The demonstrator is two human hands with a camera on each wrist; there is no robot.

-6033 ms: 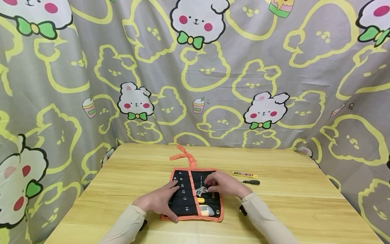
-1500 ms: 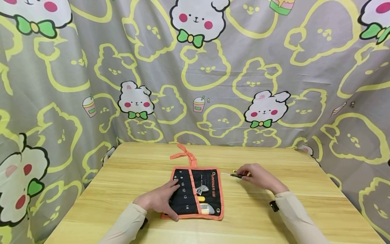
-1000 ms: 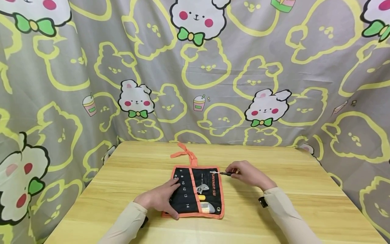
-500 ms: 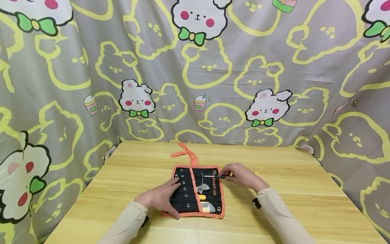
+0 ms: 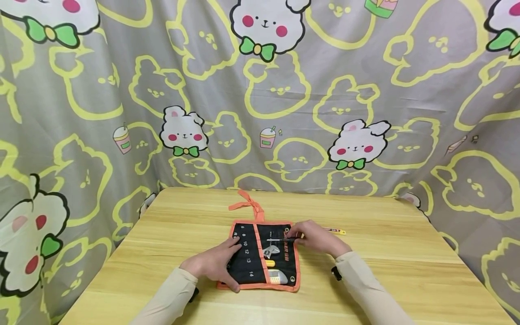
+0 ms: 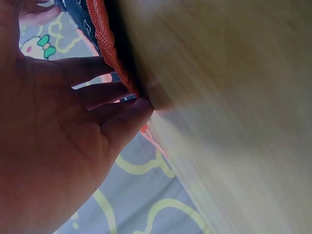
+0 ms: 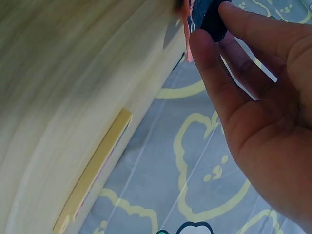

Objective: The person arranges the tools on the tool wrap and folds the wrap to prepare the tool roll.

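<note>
A black tool pouch (image 5: pixel 252 266) with orange edging lies unfolded on the table. My left hand (image 5: pixel 215 264) rests on its left side, fingers spread, the thumb by the near edge; in the left wrist view the fingers touch the orange edging (image 6: pixel 105 39). My right hand (image 5: pixel 317 237) pinches a screwdriver (image 5: pixel 280 239) by its dark handle, the shaft pointing left over the pouch's right part. The right wrist view shows thumb and finger on the black handle (image 7: pixel 214 22). An adjustable wrench (image 5: pixel 271 251), a yellow handle (image 5: pixel 269 263) and a utility knife (image 5: pixel 278 276) sit in the pockets.
A small yellow case (image 5: pixel 335 231) lies on the table just beyond the right hand. Orange tie straps (image 5: pixel 253 207) stretch from the pouch's far edge. A patterned curtain (image 5: pixel 227 90) surrounds the table's back and sides.
Earlier my right hand was at the wrench and the screwdriver lay on the table. It has since picked up the screwdriver and carried it left over the pouch. My left hand stays put.
</note>
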